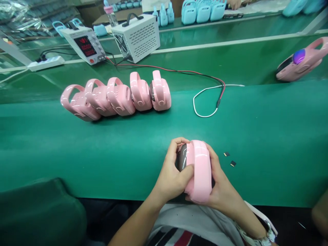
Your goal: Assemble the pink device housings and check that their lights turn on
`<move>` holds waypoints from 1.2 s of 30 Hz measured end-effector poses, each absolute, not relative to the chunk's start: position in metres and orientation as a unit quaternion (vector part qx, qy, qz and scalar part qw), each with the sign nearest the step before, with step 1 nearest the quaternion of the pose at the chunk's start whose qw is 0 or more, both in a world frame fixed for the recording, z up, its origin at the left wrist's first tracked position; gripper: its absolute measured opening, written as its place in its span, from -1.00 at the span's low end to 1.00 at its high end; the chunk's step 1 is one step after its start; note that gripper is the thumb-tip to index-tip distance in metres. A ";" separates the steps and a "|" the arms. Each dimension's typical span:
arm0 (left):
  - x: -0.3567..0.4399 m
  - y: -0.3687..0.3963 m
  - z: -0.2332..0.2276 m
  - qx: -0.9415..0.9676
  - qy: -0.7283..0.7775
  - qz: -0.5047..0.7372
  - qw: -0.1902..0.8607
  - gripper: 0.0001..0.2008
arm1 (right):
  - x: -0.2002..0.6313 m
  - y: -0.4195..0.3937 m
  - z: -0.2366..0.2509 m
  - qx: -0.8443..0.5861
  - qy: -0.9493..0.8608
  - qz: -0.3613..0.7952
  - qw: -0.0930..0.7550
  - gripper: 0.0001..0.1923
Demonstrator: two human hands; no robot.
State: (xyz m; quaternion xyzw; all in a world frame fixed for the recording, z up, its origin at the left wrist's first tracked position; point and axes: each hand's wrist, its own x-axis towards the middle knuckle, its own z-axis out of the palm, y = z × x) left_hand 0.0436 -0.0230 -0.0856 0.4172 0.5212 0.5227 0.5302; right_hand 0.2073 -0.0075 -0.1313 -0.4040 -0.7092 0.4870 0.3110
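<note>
Between my two hands is a pink portable speaker with a loop handle on top and a dark front panel turned to the left. My left hand grips its dark-panel side, the thumb pressed near the handle's base. Around the right side wraps my right hand, its fingers partly hidden behind the shell. Two small black memory cards lie on the green mat just right of my right hand.
Several pink speakers stand in a row at left. Another pink speaker, lit purple, is at far right. A red-black lead with a white cable runs from the power supply. Light-blue units stand behind, near another person's hand.
</note>
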 end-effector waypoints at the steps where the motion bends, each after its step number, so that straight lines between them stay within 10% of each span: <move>1: 0.044 -0.023 -0.085 0.418 0.522 0.522 0.530 -0.60 | 0.208 -0.008 -0.132 -0.405 -0.710 0.486 0.310 0.26; 36: 0.043 -0.023 -0.087 0.418 0.527 0.528 0.519 -0.59 | 0.207 -0.006 -0.126 -0.405 -0.697 0.512 0.296 0.28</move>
